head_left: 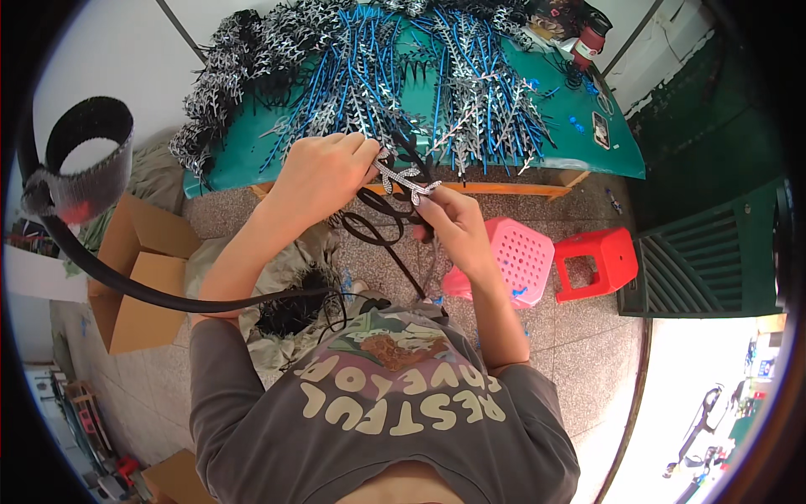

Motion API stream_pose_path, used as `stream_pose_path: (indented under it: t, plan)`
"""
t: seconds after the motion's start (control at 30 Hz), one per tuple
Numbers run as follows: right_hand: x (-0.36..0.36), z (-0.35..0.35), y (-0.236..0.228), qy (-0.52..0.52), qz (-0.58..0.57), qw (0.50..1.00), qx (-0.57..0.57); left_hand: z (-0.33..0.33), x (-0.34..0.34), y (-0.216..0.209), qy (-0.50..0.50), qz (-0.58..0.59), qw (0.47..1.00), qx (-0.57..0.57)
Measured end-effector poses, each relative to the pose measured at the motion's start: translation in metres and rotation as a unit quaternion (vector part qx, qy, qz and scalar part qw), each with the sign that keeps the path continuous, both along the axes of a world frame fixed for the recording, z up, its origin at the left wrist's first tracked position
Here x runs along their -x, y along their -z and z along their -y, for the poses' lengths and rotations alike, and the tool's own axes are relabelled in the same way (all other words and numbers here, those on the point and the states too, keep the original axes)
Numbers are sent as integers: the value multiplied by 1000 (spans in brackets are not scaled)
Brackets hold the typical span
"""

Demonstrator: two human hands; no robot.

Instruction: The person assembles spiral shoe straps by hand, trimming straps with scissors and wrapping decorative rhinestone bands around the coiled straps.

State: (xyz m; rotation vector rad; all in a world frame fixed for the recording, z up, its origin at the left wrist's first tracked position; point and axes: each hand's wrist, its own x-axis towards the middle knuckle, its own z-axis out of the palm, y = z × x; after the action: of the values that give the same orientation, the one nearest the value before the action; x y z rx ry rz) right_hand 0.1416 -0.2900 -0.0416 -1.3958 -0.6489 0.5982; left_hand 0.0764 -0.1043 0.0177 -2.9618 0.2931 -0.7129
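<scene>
Between my two hands stretches a silver, sparkling leaf-shaped trim (403, 177) with black backing. My left hand (329, 174) is closed on its left end, fingers pressed together. The other end is pinched between thumb and fingers of my right hand (456, 223). Loops of black strap (363, 228) dangle below the trim between the hands; whether they are joined to it I cannot tell. Just beyond my hands, on the green table (588, 155), lie two spread bunches of similar silver leaf trims (483, 109) mixed with blue stems (367, 71).
A thick heap of black and silver trims (239, 76) covers the table's left side. A red bottle-like object (590, 40), scissors and a phone (600, 130) lie at the right. Pink stool (520, 252) and red stool (609, 260) stand right; an open cardboard box (151, 286) left.
</scene>
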Motion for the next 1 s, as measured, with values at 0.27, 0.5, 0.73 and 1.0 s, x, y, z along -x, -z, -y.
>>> stream_pose_path:
  t: [0.27,0.5,0.73,1.0]
  plan:
    - [1,-14,17,11,-116,987,-108,-16,-8,-15,136,-222,867,425]
    - [-6,-30,1,19,-143,979,-146,-28,-17,27,113,-391,671,620]
    - [-22,-35,-8,-24,-80,988,-126,-25,-24,17,88,-308,745,585]
    - [-24,-26,35,-193,-122,949,-216,-42,-2,27,159,-223,545,793]
